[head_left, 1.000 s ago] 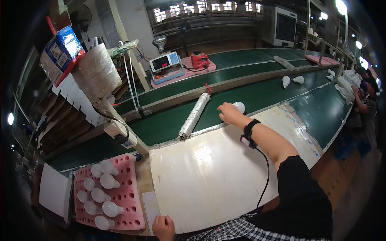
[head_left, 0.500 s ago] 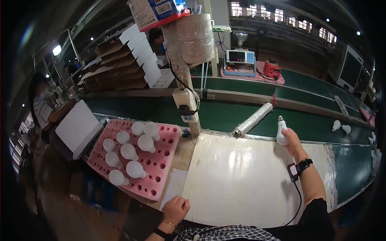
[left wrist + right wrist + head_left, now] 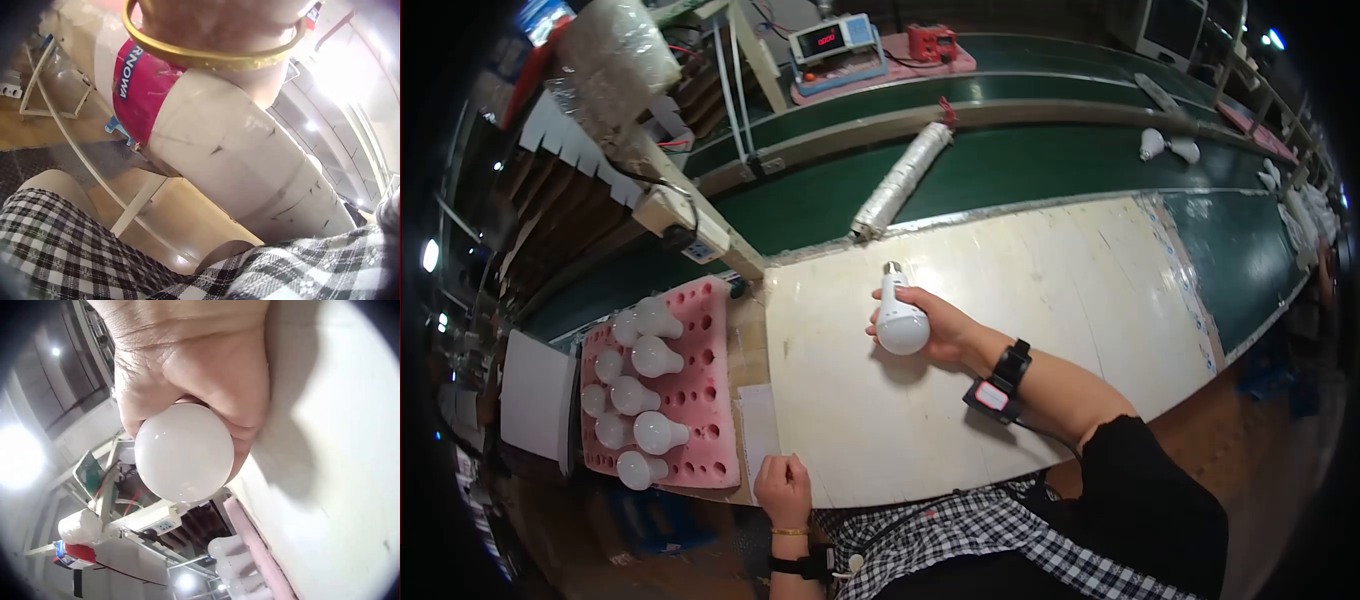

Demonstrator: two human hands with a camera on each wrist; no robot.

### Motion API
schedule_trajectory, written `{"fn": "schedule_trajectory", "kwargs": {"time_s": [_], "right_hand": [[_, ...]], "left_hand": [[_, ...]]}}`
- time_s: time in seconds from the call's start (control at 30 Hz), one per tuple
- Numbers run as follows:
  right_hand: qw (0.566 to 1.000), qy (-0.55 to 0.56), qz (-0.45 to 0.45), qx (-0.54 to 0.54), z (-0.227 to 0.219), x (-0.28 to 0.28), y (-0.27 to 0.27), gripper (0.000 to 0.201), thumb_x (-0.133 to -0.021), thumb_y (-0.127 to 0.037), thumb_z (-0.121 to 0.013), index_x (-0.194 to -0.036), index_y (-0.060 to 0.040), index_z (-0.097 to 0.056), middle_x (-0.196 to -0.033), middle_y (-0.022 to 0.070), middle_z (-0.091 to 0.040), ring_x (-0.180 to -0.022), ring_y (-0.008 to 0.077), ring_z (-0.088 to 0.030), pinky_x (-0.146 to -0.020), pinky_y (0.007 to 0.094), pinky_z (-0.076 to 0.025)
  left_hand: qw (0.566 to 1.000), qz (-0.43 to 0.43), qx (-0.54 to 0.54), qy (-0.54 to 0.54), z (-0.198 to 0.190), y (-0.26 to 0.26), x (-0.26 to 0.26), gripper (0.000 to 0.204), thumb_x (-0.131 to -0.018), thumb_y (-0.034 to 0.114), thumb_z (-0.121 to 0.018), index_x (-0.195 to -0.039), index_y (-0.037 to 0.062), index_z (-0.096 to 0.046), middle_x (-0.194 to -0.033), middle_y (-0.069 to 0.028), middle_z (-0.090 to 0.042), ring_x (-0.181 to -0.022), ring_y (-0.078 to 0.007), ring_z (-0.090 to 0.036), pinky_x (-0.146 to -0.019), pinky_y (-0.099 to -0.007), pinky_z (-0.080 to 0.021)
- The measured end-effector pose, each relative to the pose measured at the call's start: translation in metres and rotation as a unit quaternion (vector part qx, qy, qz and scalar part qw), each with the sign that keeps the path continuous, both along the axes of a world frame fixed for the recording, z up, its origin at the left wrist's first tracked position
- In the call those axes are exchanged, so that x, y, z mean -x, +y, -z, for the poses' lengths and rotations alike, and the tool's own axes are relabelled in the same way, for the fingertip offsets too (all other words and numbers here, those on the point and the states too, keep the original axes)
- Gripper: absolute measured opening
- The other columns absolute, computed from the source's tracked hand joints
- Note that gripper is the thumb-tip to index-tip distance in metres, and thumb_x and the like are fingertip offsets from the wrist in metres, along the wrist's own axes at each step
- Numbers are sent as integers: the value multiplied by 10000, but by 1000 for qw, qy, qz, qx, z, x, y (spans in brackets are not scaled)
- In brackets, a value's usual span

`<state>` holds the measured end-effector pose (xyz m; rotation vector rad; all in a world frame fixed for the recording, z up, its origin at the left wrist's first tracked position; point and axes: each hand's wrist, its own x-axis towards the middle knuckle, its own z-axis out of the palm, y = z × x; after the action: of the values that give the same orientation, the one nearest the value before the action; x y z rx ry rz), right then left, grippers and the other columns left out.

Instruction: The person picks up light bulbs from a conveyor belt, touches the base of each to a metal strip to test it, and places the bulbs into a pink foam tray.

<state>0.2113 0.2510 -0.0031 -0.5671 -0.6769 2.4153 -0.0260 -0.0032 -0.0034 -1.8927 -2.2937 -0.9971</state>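
My right hand (image 3: pixel 940 325) holds a white light bulb (image 3: pixel 902 333) over the pale board (image 3: pixel 840 420). The bulb's metal screw base points away from me, and its round dome faces back toward the wrist. In the right wrist view the dome (image 3: pixel 184 453) sits under the palm, with the fingers mostly hidden behind it. My left hand (image 3: pixel 783 490) rests idle at the board's near edge, fingers loosely curled and holding nothing. Left of it, several white bulbs (image 3: pixel 662 433) stand in a pink foam tray (image 3: pixel 715 400) with holes.
A silver-wrapped bar (image 3: pixel 903 180) lies slantwise across the green conveyor belt (image 3: pixel 1020 165) behind the board. Further right on the belt are two bulbs (image 3: pixel 1185 151). A meter (image 3: pixel 830 38) with a red display stands at the back. A post carries a socket box (image 3: pixel 680 228).
My right hand reached to a bulb on the belt, picked it up and brought it left and nearer over the board. The left hand stays by the board's near edge. The head view swung left, then back.
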Motion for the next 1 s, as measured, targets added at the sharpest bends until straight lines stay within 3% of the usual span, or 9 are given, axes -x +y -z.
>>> {"fn": "schedule_trajectory", "kwargs": {"time_s": [0.13, 0.3, 0.43, 0.57, 0.63, 0.7, 0.8, 0.87, 1.0], "right_hand": [[953, -183, -141, -194, -26, -40, 26, 441, -898, -353, -604, -1220, -71, -498, -1036, 112, -614, -1001, 235, -619, -880, 381, -514], [652, -515, -275, -484, -116, -162, 35, 482, -797, -362, -665, -1158, -57, -572, -1031, 133, -636, -978, 254, -613, -832, 372, -490], [317, -767, -191, -524, -165, -282, 12, 431, -759, -298, -663, -1117, -76, -573, -1015, 161, -644, -977, 355, -610, -808, 463, -479], [207, -851, -66, -478, -206, -382, -33, 477, -775, -311, -662, -1179, -79, -561, -1091, 154, -630, -1000, 346, -606, -852, 435, -489], [145, -808, 159, -548, -207, -400, -56, 468, -824, -344, -642, -1188, -64, -553, -1076, 133, -641, -998, 306, -625, -837, 390, -502], [415, -745, 268, -447, -195, -363, -73, 459, -895, -381, -595, -1195, -41, -528, -1037, 127, -645, -966, 255, -645, -815, 351, -508], [818, -339, 385, -261, -117, -273, -75, 478, -970, -361, -504, -1281, -12, -405, -974, 151, -640, -899, 240, -661, -803, 353, -523], [910, -215, 327, -134, -77, -196, -60, 422, -986, -342, -444, -1277, -38, -406, -986, 165, -637, -906, 274, -661, -822, 401, -545], [973, -96, 203, -47, -33, -69, -11, 416, -966, -333, -491, -1265, -53, -425, -1006, 130, -644, -948, 280, -665, -830, 411, -546]], "left_hand": [[1000, -14, 0, 1, 7, -1, 0, 203, -863, 38, -558, -695, -7, -453, -660, -139, -444, -575, -310, -449, -531, -410, -346], [1000, 10, 9, -18, 12, -4, 5, 230, -909, 49, -518, -710, -24, -427, -683, -139, -427, -620, -311, -440, -573, -411, -358], [999, 14, 10, -31, 20, -6, 12, 234, -922, 58, -511, -723, -23, -419, -697, -135, -424, -628, -304, -444, -581, -406, -369], [999, 28, 24, -39, 6, -6, 6, 218, -911, 54, -521, -727, -21, -433, -698, -138, -426, -632, -312, -448, -578, -409, -368], [998, 54, -12, 17, -11, -3, -4, 175, -870, 89, -598, -718, 24, -540, -696, -173, -522, -638, -377, -508, -568, -455, -416], [999, 51, -14, 8, -9, -3, -6, 182, -876, 90, -592, -719, 16, -535, -696, -178, -515, -637, -380, -501, -572, -457, -412], [999, 32, -18, -5, 9, -7, 5, 212, -900, 80, -552, -723, -9, -477, -694, -164, -467, -633, -342, -469, -580, -430, -387], [999, 35, -15, -20, 18, -5, 13, 203, -886, 64, -545, -722, -9, -452, -690, -140, -443, -622, -311, -461, -571, -411, -369], [999, 34, -22, -9, 5, -5, 8, 157, -823, 69, -602, -703, 30, -508, -663, -121, -486, -583, -316, -492, -536, -424, -381]]}}
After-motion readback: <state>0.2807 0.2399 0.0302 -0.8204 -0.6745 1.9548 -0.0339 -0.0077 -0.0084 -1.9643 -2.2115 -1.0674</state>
